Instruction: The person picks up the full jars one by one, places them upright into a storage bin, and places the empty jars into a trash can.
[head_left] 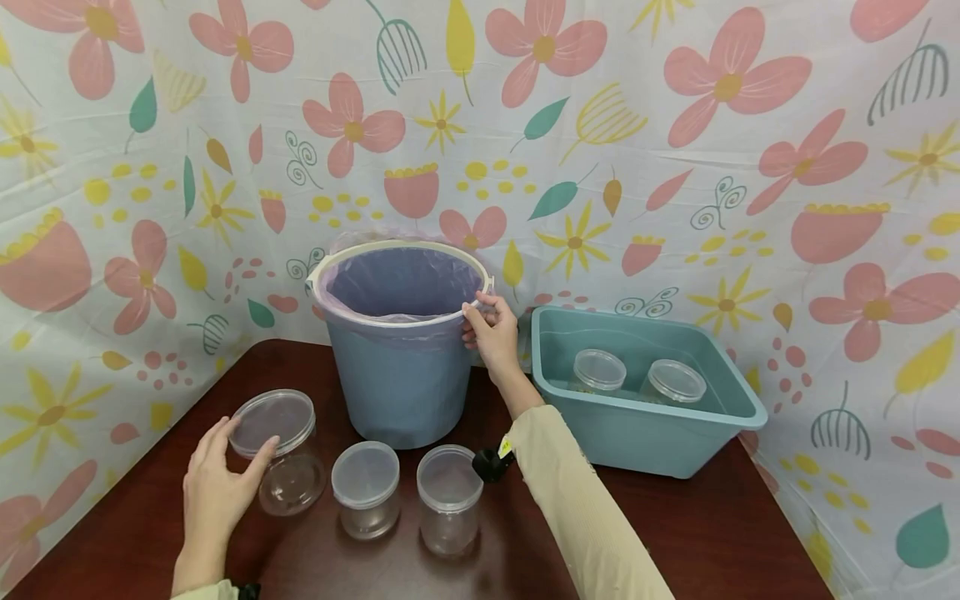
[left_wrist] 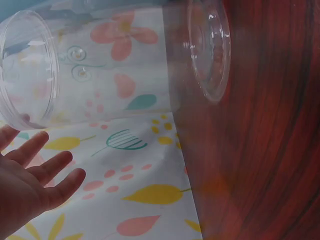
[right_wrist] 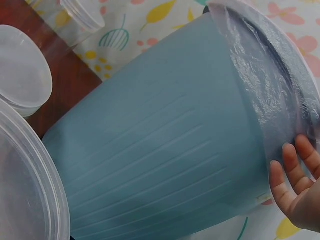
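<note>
My right hand (head_left: 492, 333) pinches the white rim of a blue bucket (head_left: 397, 383) at its right side, thumb on top and fingertips against the overhanging liner. A thin purple plastic bag (right_wrist: 255, 75) lines the bucket and folds over its edge. My left hand (head_left: 217, 479) is spread at the lid of a tall clear jar (head_left: 291, 483), fingers to the left and thumb to the right. In the left wrist view its fingers are loosely extended, with fingertips right at the lid's edge. Two smaller lidded jars, a middle jar (head_left: 366, 492) and a right jar (head_left: 450, 504), stand upright before the bucket.
A teal rectangular basin (head_left: 637, 437) stands right of the bucket. Inside it sit two lidded clear jars, one left (head_left: 600, 371) and one right (head_left: 677, 382). A flower-patterned cloth (head_left: 480, 125) hangs behind the dark wooden table (head_left: 315, 571).
</note>
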